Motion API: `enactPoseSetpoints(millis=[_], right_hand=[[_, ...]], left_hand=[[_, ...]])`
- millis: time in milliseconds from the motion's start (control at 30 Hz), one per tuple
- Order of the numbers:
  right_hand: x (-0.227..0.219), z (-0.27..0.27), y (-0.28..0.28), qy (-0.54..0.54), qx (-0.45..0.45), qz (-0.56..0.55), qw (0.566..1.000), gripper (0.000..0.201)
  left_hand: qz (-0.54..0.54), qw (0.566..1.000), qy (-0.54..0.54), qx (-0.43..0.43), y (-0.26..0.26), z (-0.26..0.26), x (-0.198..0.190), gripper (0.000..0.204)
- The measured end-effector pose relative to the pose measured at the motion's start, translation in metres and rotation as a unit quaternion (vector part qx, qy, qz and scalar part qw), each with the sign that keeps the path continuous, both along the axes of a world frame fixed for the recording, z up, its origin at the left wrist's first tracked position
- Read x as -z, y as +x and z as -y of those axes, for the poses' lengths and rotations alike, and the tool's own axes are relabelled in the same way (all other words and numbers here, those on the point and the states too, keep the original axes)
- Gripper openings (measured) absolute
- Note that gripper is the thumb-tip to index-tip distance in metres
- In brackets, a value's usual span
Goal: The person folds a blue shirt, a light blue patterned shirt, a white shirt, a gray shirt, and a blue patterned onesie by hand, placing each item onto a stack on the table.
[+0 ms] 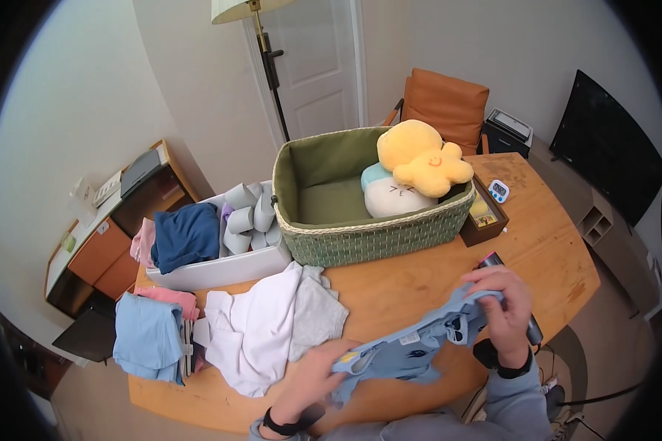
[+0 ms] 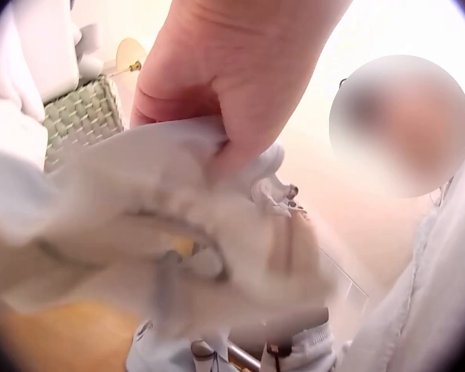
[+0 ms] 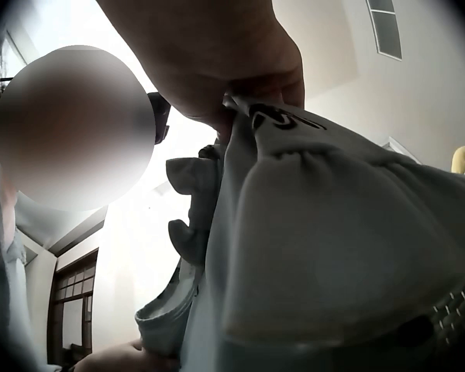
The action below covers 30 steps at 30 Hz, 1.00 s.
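A light blue garment [image 1: 418,347] with small dark prints and a white label is stretched between both hands over the front of the table. My left hand [image 1: 315,376] grips its near left end, with the thumb pressed on the cloth in the left wrist view. At the other end, higher up, my right hand [image 1: 504,307] pinches the cloth. Gathered seams and a ruffled edge show on the garment [image 3: 333,232] in the right wrist view. Left of my left hand lie a white garment [image 1: 254,323] and a light grey one [image 1: 318,312], loosely spread.
Folded light blue clothes [image 1: 147,331] are stacked at the table's left edge. A white bin [image 1: 221,270] holds clothes and grey rolls. Beside it stands a green woven basket [image 1: 375,246] with plush toys [image 1: 423,165]. A dark cylindrical object [image 1: 531,329] lies behind my right hand.
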State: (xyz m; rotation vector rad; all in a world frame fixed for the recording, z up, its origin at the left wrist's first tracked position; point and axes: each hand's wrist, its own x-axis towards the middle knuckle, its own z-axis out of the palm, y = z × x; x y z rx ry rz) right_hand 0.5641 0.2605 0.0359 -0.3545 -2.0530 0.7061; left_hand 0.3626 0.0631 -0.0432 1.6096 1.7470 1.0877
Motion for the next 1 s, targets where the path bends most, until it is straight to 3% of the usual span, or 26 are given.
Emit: enactPoseSetpoints(millis=[67,233,300,333,400,433,467,533,567,600,633,667,733,833,1000], right_hand=[[-0.007,0.001,0.007,0.007,0.000,-0.070,0.998,0.011],[-0.007,0.020,0.039,-0.049,-0.062,-0.161,0.984,0.021],[-0.003,0.018,0.047,-0.024,-0.078,-0.176,0.981,0.023],[-0.001,0.016,0.048,-0.026,-0.076,-0.176,0.981,0.023],[0.004,0.008,0.044,0.002,-0.013,-0.089,0.996,0.021],[0.005,0.000,0.036,-0.009,-0.013,-0.032,0.999,0.014],[0.001,-0.008,0.020,-0.028,-0.018,0.028,0.999,0.014],[0.008,-0.020,-0.018,-0.122,-0.037,0.099,0.987,0.016],[0.025,-0.030,-0.034,-0.194,-0.050,0.109,0.974,0.019],[0.038,-0.043,-0.041,-0.199,-0.041,0.197,0.959,0.025],[0.052,-0.056,-0.045,-0.202,-0.033,0.283,0.937,0.031],[0.074,-0.064,-0.047,-0.206,-0.034,0.283,0.936,0.031],[0.112,-0.075,-0.049,-0.057,-0.025,0.322,0.945,0.039],[0.134,-0.078,-0.047,-0.096,-0.054,0.413,0.904,0.043],[0.140,-0.076,-0.043,-0.120,-0.033,0.387,0.914,0.037]], left_hand=[[0.145,0.988,0.001,-0.061,-0.006,0.015,-0.018,0.039],[0.139,0.982,0.112,-0.067,-0.007,0.056,-0.078,0.034],[0.099,0.984,0.124,0.075,-0.020,0.066,-0.094,0.032],[0.099,0.985,0.121,0.077,-0.019,0.069,-0.090,0.032],[0.073,0.969,0.226,-0.071,-0.014,0.078,-0.075,0.027],[0.001,0.977,0.194,-0.087,-0.017,0.070,-0.088,0.031],[0.001,0.977,0.193,-0.086,-0.024,0.061,-0.088,0.031],[0.013,0.978,0.013,-0.209,-0.044,0.039,-0.067,0.023],[-0.069,0.967,-0.062,-0.236,-0.059,0.027,-0.054,0.019],[-0.151,0.944,-0.135,-0.260,-0.074,0.017,-0.037,0.016],[-0.208,0.928,-0.095,-0.294,-0.088,0.014,-0.007,0.015],[-0.264,0.906,-0.055,-0.326,-0.098,0.015,0.019,0.016],[-0.248,0.917,-0.048,-0.307,-0.107,0.014,0.040,0.017],[-0.217,0.932,-0.049,-0.285,-0.106,0.012,0.049,0.017],[-0.143,0.952,-0.061,-0.265,-0.101,0.003,0.048,0.018]])
